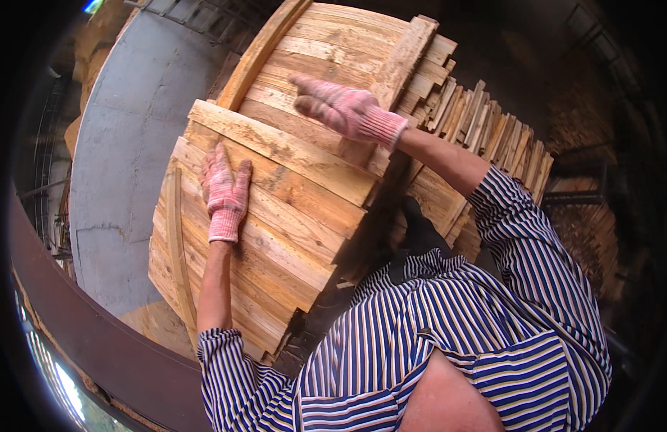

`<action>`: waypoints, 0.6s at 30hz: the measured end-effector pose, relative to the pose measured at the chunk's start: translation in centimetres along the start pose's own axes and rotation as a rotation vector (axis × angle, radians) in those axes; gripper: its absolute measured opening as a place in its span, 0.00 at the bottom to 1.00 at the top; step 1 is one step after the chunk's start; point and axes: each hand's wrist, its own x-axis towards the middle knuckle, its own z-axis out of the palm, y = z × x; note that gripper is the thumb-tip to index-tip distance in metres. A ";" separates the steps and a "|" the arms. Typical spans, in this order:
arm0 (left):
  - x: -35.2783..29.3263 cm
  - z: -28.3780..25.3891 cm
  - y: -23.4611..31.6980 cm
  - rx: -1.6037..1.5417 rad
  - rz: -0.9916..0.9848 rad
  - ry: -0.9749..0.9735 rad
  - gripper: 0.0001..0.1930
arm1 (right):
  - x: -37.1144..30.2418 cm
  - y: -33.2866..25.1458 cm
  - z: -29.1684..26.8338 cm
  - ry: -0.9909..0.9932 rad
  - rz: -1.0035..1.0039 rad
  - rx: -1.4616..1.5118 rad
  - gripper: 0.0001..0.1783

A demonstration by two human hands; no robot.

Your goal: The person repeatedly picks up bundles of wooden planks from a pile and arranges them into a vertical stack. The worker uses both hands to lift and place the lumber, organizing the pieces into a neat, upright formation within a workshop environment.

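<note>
Both my hands wear pink-and-white knitted gloves with soiled fingers. My left hand (226,191) lies flat on a near stack of wooden boards (290,230), its fingers stretched toward a board lying on top (283,147). My right hand (344,108) is over the farther stack of boards (315,61), fingers extended to the left and holding nothing. Whether it touches the wood I cannot tell. A thin wooden strip (177,237) lies across the near boards at the left. Two cross strips lie on the far stack, the right one (405,61) close to my right hand.
More narrow boards (492,129) are stacked with their ends showing at the right. A grey metal surface (125,137) stands left of the stacks. A dark brown curved beam (96,331) runs along the lower left. My dark shoe (420,223) is between the stacks.
</note>
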 end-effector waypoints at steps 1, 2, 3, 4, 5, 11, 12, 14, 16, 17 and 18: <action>0.4 0.4 0.6 -0.007 0.044 0.015 0.40 | -2.6 0.1 -0.5 0.183 -0.028 -0.010 0.53; 0.6 0.4 0.8 0.004 0.122 0.061 0.40 | -5.1 -0.3 -0.8 0.356 -0.064 -0.019 0.54; 0.7 0.2 0.3 -0.036 0.159 0.071 0.41 | -8.3 -2.8 -0.7 0.447 0.003 0.022 0.49; 2.0 0.3 1.1 -0.095 0.229 0.088 0.41 | -11.1 -2.1 0.5 0.608 -0.048 -0.137 0.45; 2.7 0.1 1.9 -0.233 0.270 0.103 0.40 | -13.7 -3.2 2.2 0.634 -0.069 -0.147 0.42; 7.9 0.3 6.8 -0.029 0.462 -0.197 0.25 | -15.8 -3.6 7.8 0.495 0.011 -0.287 0.47; 7.8 0.4 6.2 -0.044 0.490 -0.164 0.24 | -16.1 -3.6 7.2 0.485 -0.022 -0.260 0.47; 8.5 0.0 7.0 0.007 0.488 -0.244 0.23 | -17.4 -2.7 5.4 0.510 -0.069 -0.219 0.48; 9.6 -2.3 9.3 0.041 0.473 -0.426 0.25 | -18.4 -1.3 3.3 0.563 -0.056 -0.158 0.46; 10.4 -3.4 11.0 0.017 0.390 -0.522 0.28 | -18.9 -0.5 2.1 0.589 -0.052 -0.128 0.45; 11.2 -4.4 12.3 -0.002 0.293 -0.615 0.30 | -19.4 0.5 1.0 0.622 0.009 -0.184 0.44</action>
